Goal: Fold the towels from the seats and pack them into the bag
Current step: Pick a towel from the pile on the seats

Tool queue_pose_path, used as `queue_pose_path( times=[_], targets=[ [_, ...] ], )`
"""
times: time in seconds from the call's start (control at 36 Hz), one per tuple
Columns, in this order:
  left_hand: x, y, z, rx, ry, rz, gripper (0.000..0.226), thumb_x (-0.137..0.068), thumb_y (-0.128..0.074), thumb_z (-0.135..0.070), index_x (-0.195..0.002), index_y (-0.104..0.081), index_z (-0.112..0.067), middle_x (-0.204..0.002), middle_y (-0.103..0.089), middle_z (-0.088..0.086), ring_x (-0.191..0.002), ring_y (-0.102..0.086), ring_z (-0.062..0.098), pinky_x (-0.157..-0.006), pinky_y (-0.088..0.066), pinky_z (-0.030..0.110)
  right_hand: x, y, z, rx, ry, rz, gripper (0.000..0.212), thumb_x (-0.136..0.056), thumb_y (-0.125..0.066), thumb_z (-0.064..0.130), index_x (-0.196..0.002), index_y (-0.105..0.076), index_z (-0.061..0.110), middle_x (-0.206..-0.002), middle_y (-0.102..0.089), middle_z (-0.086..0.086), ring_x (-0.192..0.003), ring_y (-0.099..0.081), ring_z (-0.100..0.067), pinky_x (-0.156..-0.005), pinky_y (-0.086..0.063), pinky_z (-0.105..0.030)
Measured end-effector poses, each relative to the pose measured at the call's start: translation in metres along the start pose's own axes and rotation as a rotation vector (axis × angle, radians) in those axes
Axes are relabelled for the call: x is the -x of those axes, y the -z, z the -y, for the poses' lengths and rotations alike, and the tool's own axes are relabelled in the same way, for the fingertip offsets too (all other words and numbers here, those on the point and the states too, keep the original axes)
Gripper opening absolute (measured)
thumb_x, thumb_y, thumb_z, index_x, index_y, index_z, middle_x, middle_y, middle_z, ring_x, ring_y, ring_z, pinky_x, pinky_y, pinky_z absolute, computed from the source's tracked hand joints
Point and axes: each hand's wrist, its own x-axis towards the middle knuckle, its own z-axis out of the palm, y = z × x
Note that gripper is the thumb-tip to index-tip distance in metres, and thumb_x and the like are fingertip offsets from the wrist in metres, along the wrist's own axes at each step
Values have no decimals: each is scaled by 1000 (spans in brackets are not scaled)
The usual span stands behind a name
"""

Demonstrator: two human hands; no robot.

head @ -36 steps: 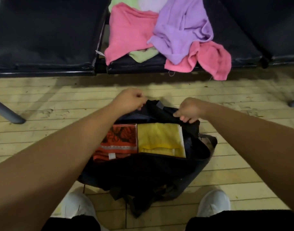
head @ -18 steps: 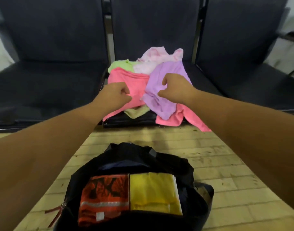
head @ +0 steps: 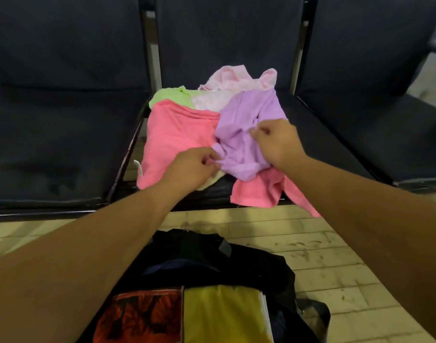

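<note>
A heap of towels lies on the middle dark seat (head: 318,134). On top is a crumpled purple towel (head: 239,134). My left hand (head: 189,167) pinches its lower left edge, and my right hand (head: 276,142) grips its right side. Under it lie a pink towel (head: 180,134), a second pink towel (head: 259,191) hanging over the seat's front edge, a green towel (head: 170,96) and a pale pink towel (head: 231,82). The open black bag (head: 212,253) stands on the floor below, holding a folded red patterned towel (head: 140,315) and a folded yellow towel (head: 224,313).
Dark seats (head: 58,134) flank the middle one on both sides, joined by metal frame posts (head: 152,45). The floor (head: 335,253) is pale wooden planks. A white tag (head: 138,167) hangs from the pink towel's left edge.
Both hands left the bag's rim, reached up to the towel heap and took hold of the purple towel. The view tilted up from the bag toward the seats.
</note>
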Motion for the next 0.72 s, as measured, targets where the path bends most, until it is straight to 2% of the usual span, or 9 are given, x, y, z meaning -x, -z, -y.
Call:
queue_pose_path(
  times=[0.14,0.22,0.33,0.42,0.47,0.53,0.61,0.67,0.72],
  targets=[
    [5,17,-28,321,47,-119,8,-95,-58,-19,-90,-62,-23,-62,-62,-4,-47,-51,6,-47,-39,14,-2,48,45,-406,58,-84,34,-101,-53,19,-67,-50,16,-63,-46,0,-61,-44,-16,-59,-39,-30],
    [15,36,-63,755,62,-78,21,-97,-58,-16,-110,-53,-32,-98,-70,2,-86,-71,21,-72,-57,33,4,84,77,-732,13,8,24,-104,-50,17,-82,-56,12,-67,-45,-10,-53,-42,-20,-48,-33,-30],
    [28,66,-106,1164,41,83,73,-95,-64,-34,-148,-15,-48,-144,-51,9,-104,-70,33,-79,-59,48,27,128,113,-1079,-70,183,27,-105,-45,14,-81,-57,12,-56,-45,-2,-42,-36,-11,-43,-29,-23],
    [39,87,-133,1095,-46,107,84,-96,-63,-12,-152,-12,-48,-130,-62,12,-102,-69,30,-88,-57,51,48,160,133,-1285,-138,313,23,-101,-52,16,-82,-61,5,-65,-58,-9,-60,-58,-19,-65,-53,-29],
    [53,101,-154,911,-124,86,54,-96,-60,-4,-143,-43,-24,-106,-64,19,-93,-64,29,-91,-56,48,59,183,145,-1274,-165,352,21,-95,-60,20,-88,-65,1,-83,-65,-14,-86,-69,-29,-88,-55,-39],
    [67,116,-171,675,-177,-4,13,-96,-60,-6,-108,-66,-7,-89,-65,13,-82,-62,22,-85,-53,37,69,203,154,-1221,-165,310,23,-93,-63,22,-89,-66,0,-85,-66,-13,-91,-68,-29,-98,-51,-42],
    [87,138,-188,561,-231,-64,13,-97,-60,-13,-87,-67,-13,-87,-73,2,-80,-65,12,-81,-50,32,87,229,166,-1193,-160,211,22,-95,-63,23,-89,-69,3,-74,-67,-9,-75,-67,-23,-85,-54,-38],
    [105,152,-198,578,-276,-6,10,-96,-60,-26,-92,-64,-18,-104,-76,1,-97,-68,15,-89,-47,35,103,242,174,-1203,-152,166,21,-97,-62,21,-86,-68,3,-67,-67,-8,-66,-67,-21,-72,-57,-33],
    [123,161,-209,592,-292,116,38,-88,-65,-48,-114,-58,-21,-123,-70,-3,-118,-62,16,-100,-44,37,116,254,181,-1207,-128,170,25,-98,-62,22,-79,-65,5,-60,-64,-6,-59,-65,-19,-63,-55,-30]
  ],
)
